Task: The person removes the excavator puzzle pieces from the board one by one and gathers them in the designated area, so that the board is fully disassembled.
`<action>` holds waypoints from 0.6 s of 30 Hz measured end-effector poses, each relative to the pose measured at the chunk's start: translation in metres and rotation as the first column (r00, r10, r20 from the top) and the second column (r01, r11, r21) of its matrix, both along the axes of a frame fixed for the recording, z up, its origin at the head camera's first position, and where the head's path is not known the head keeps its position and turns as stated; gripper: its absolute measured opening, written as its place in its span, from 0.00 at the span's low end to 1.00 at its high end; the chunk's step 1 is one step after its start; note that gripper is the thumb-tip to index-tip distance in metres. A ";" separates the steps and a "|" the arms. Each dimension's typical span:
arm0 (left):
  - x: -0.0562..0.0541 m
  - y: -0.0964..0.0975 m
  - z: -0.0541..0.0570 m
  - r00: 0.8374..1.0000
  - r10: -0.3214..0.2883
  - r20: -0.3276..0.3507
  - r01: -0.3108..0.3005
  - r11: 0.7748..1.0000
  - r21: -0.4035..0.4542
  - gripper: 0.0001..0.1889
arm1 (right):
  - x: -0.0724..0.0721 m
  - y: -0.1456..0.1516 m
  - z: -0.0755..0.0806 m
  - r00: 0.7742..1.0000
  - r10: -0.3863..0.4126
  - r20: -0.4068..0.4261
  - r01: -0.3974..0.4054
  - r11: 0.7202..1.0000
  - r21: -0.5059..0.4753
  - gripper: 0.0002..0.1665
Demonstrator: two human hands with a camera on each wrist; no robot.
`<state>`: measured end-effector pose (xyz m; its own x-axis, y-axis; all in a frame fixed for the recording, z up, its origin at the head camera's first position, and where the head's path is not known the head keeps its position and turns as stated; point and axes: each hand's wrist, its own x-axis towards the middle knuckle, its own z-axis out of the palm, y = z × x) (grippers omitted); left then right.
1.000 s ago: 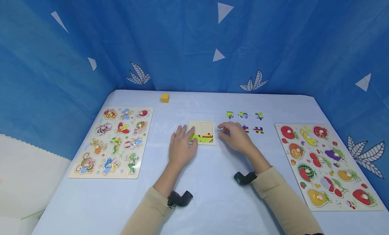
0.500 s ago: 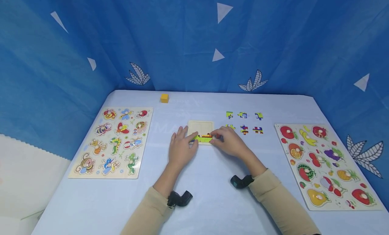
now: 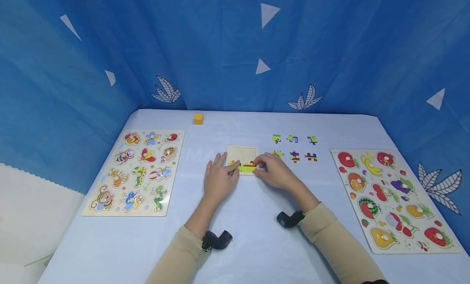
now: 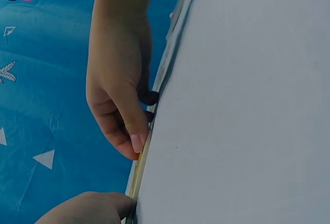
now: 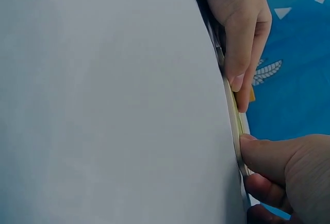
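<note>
In the head view a small wooden puzzle tray [image 3: 242, 147] lies mid-table, with joined green jigsaw pieces [image 3: 247, 169] and a red-and-yellow part [image 3: 249, 164] along its near side. My left hand [image 3: 218, 178] rests at its left, palm down, fingers extended, thumb and forefinger over the pieces. At the tray's right edge my right hand [image 3: 275, 169] has bent fingers, thumb and forefinger reaching over the border. From the right wrist, my right thumb [image 5: 268, 154] touches the tray's near edge. I cannot tell whether the right fingers pinch a piece or only press.
Several loose jigsaw pieces [image 3: 292, 139] lie in two rows right of the tray. An insect knob puzzle board [image 3: 172, 169] lies at left, a fruit board [image 3: 361, 231] at right. A yellow cube [image 3: 198, 119] sits near the back edge, before a blue curtain [image 3: 220, 51].
My right hand has moved left, from just beside the tray onto its right edge, uncovering loose pieces behind it. The left hand stays at the tray's left with little movement.
</note>
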<state>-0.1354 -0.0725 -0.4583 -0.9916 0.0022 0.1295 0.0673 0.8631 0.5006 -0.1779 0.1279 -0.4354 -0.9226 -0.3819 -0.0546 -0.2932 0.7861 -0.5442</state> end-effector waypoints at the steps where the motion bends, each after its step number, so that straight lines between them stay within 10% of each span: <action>1: 0.000 0.000 0.000 1.000 0.002 0.003 -0.002 1.000 0.002 0.17 | 0.000 0.000 0.000 1.000 0.000 0.004 0.000 1.000 0.002 0.15; 18: -0.001 0.000 0.001 1.000 -0.012 0.008 0.012 0.999 -0.034 0.17 | -0.004 -0.008 0.004 0.998 -0.006 0.064 0.003 0.999 0.046 0.14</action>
<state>-0.1368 -0.0724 -0.4571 -0.9924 0.0182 0.1215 0.0738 0.8790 0.4710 -0.1823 0.1200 -0.4318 -0.9184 -0.3733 -0.1311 -0.2551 0.8119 -0.5251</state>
